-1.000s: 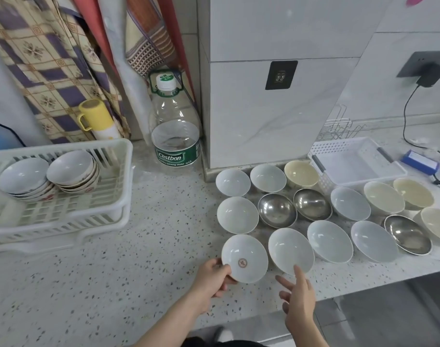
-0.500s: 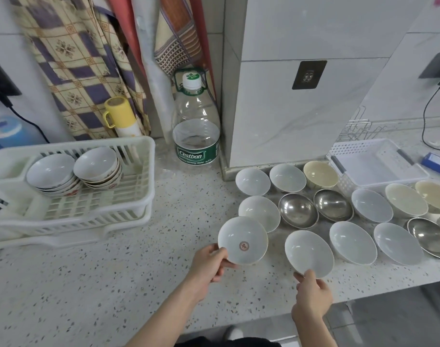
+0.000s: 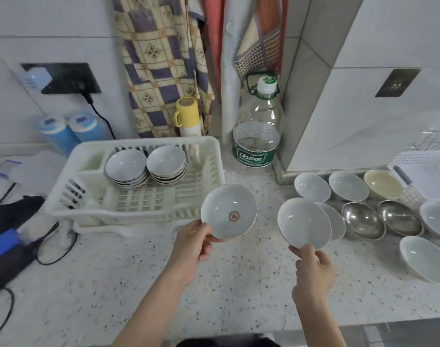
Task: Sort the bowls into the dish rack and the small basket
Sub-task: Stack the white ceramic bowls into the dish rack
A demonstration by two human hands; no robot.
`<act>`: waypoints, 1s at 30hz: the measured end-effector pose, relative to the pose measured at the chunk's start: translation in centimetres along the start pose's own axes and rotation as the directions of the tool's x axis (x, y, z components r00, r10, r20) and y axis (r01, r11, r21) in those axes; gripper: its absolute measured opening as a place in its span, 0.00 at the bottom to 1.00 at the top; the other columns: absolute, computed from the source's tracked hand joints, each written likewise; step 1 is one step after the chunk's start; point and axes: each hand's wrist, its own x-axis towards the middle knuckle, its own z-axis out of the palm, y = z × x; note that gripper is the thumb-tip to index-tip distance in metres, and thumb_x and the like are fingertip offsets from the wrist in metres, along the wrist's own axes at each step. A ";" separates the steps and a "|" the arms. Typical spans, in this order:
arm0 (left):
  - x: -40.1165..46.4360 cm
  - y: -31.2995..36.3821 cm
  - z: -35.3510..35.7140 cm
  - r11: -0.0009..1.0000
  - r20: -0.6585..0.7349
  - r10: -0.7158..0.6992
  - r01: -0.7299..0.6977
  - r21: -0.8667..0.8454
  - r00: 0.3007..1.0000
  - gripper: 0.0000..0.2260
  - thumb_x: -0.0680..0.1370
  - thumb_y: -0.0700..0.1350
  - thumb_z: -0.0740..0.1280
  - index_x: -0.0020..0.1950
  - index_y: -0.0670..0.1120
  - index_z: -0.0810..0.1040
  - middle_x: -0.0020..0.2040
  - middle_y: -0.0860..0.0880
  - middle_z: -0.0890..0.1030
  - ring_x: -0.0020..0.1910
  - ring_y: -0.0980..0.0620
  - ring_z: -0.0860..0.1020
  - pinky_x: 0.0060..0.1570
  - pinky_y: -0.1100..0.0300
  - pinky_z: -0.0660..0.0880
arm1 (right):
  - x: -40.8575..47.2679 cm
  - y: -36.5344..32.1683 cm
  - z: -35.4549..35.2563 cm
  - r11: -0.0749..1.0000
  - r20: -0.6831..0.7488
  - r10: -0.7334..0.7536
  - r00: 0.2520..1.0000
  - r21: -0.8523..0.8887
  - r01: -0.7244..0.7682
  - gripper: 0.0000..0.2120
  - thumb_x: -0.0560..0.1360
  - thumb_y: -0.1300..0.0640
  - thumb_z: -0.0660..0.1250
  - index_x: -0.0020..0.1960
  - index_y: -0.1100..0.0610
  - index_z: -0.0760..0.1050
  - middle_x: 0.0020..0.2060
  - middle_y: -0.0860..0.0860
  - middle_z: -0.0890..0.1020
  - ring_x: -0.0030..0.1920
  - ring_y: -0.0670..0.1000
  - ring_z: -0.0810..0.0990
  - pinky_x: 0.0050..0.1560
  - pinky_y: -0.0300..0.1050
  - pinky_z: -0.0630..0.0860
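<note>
the person has a bowl lifted in each grip, so the step in hand looks like carrying a pair from the rows on the bench toward a container. the left hand pinches the near rim of a white bowl with a red mark in its centre, held just right of the dish rack in the middle of the frame. the right hand pinches the lower rim of a plain white bowl, tilted up above the bench at centre right.

the next move probably calls for swinging the marked bowl left over the rack's front wall and setting it onto a stack or the bare slats, without clipping the rim.

the dish rack holds two stacks of white bowls side by side at its back. the small basket, at the right edge of the frame, is only partly in view and its contents cannot be made out. ceramic and steel bowls remain on the bench at right.
</note>
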 end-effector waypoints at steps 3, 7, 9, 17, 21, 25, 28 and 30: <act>-0.3 1.8 -4.3 0.995 -0.062 0.058 -0.063 -0.074 0.996 0.10 0.75 0.38 0.62 0.53 0.40 0.79 0.41 0.35 0.85 0.22 0.56 0.64 0.20 0.65 0.60 | -2.2 -1.5 4.0 1.000 0.138 -0.008 0.990 -0.004 0.008 0.06 0.72 0.62 0.60 0.46 0.61 0.74 0.38 0.55 0.86 0.28 0.49 0.56 0.25 0.41 0.58; -0.3 4.1 -10.1 0.979 -0.149 0.146 -0.164 -0.117 0.978 0.11 0.72 0.40 0.63 0.52 0.39 0.77 0.41 0.37 0.85 0.23 0.55 0.63 0.21 0.65 0.60 | -5.0 -3.2 9.5 0.993 0.315 -0.102 0.944 -0.017 0.113 0.04 0.70 0.61 0.61 0.40 0.57 0.74 0.35 0.54 0.86 0.23 0.46 0.58 0.22 0.36 0.60; 0.0 5.0 -12.9 0.972 -0.201 0.178 -0.204 -0.118 0.963 0.09 0.75 0.38 0.61 0.53 0.41 0.78 0.41 0.37 0.85 0.23 0.55 0.63 0.20 0.65 0.60 | -6.1 -3.8 12.3 0.985 0.403 -0.138 0.905 -0.036 0.166 0.06 0.71 0.60 0.61 0.42 0.57 0.77 0.34 0.54 0.86 0.21 0.43 0.61 0.24 0.37 0.62; 2.4 7.9 -21.6 0.942 -0.370 0.234 -0.303 -0.140 0.899 0.07 0.76 0.38 0.62 0.49 0.41 0.79 0.40 0.39 0.86 0.21 0.57 0.64 0.19 0.66 0.60 | -8.7 -4.3 21.7 0.919 0.645 0.003 0.764 -0.304 0.253 0.08 0.73 0.63 0.63 0.41 0.66 0.79 0.28 0.59 0.84 0.17 0.42 0.65 0.19 0.33 0.61; 3.9 9.4 -23.5 0.947 -0.389 0.264 -0.313 -0.066 0.882 0.08 0.74 0.41 0.64 0.50 0.41 0.80 0.40 0.41 0.86 0.21 0.56 0.64 0.20 0.65 0.59 | -9.4 -3.5 24.3 0.842 0.668 0.108 0.736 -0.455 0.289 0.06 0.70 0.63 0.63 0.41 0.66 0.76 0.30 0.61 0.84 0.17 0.45 0.59 0.18 0.34 0.57; 5.5 10.2 -24.4 0.945 -0.392 0.291 -0.327 -0.026 0.873 0.08 0.74 0.40 0.64 0.51 0.41 0.80 0.40 0.41 0.86 0.23 0.55 0.65 0.21 0.65 0.61 | -9.4 -2.8 25.8 0.792 0.676 0.147 0.722 -0.518 0.324 0.13 0.70 0.64 0.62 0.41 0.74 0.78 0.30 0.60 0.84 0.16 0.44 0.59 0.18 0.34 0.57; 6.9 10.4 -24.6 0.940 -0.389 0.308 -0.341 -0.017 0.868 0.09 0.74 0.41 0.65 0.52 0.41 0.79 0.40 0.42 0.86 0.23 0.55 0.65 0.21 0.64 0.61 | -9.2 -2.5 26.9 0.752 0.660 0.220 0.718 -0.583 0.306 0.13 0.69 0.63 0.62 0.44 0.74 0.78 0.33 0.61 0.85 0.17 0.45 0.59 0.18 0.35 0.56; 7.8 10.3 -24.6 0.936 -0.394 0.315 -0.351 -0.020 0.864 0.09 0.72 0.43 0.66 0.50 0.41 0.78 0.39 0.43 0.86 0.22 0.56 0.64 0.20 0.65 0.61 | -9.1 -2.5 27.7 0.718 0.649 0.281 0.707 -0.631 0.294 0.08 0.69 0.62 0.62 0.41 0.67 0.76 0.34 0.61 0.85 0.18 0.45 0.58 0.19 0.35 0.56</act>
